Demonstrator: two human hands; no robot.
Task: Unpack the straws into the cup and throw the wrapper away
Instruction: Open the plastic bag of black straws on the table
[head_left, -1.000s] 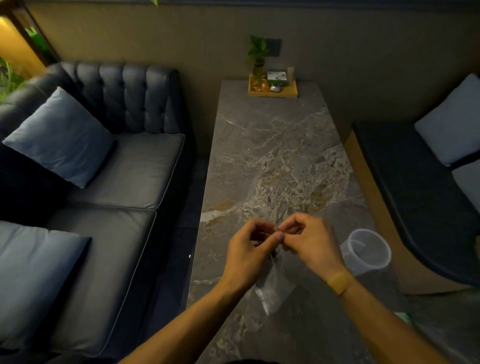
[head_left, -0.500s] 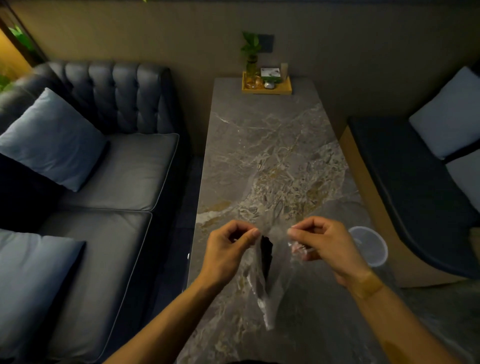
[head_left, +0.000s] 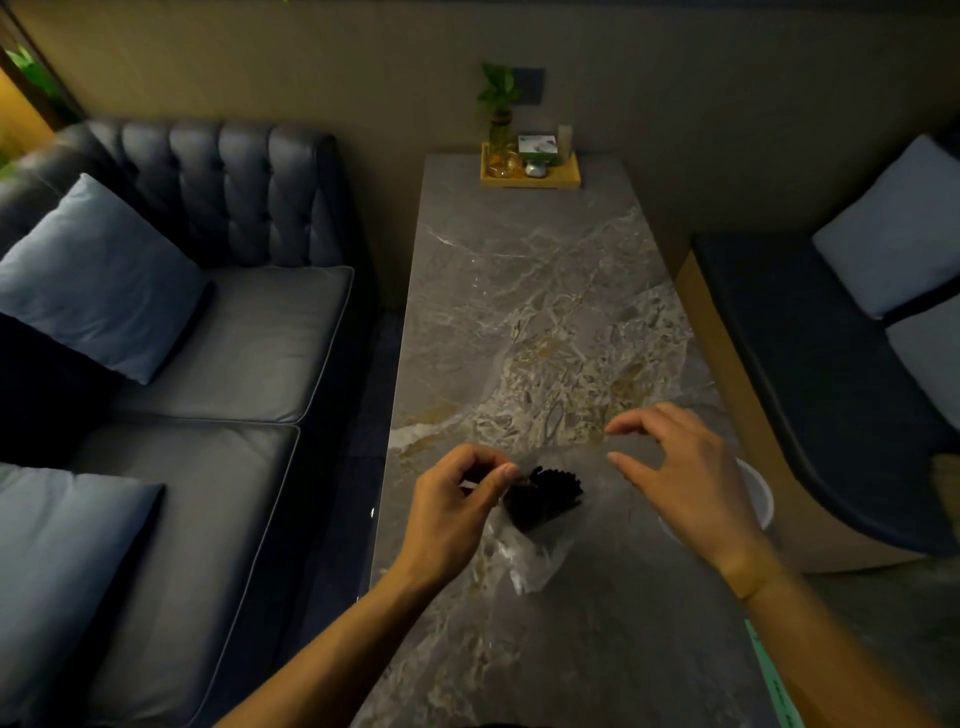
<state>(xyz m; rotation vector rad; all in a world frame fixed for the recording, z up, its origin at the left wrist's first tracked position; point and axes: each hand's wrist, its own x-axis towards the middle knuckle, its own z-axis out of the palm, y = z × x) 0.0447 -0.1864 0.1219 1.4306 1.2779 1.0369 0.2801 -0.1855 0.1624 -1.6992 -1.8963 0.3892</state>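
Note:
A clear plastic wrapper (head_left: 524, 561) hangs over the marble table (head_left: 519, 291), its mouth pulled open. A bundle of black straws (head_left: 543, 499) shows end-on inside it. My left hand (head_left: 457, 514) pinches the wrapper's left edge between thumb and forefinger. My right hand (head_left: 685, 478) hovers just right of the opening with fingers spread and nothing clearly held. A clear plastic cup (head_left: 761, 493) stands on the table's right edge, mostly hidden behind my right hand.
A wooden tray (head_left: 530, 179) with a small plant and jars sits at the table's far end. A dark sofa (head_left: 223, 338) with cushions runs along the left, a padded bench (head_left: 805, 364) along the right. A green strip (head_left: 769, 670) lies at the table's near right edge.
My hands have pulled apart and the wrapper's mouth has opened wide, exposing the black straws. My right hand's pinch has loosened into spread fingers.

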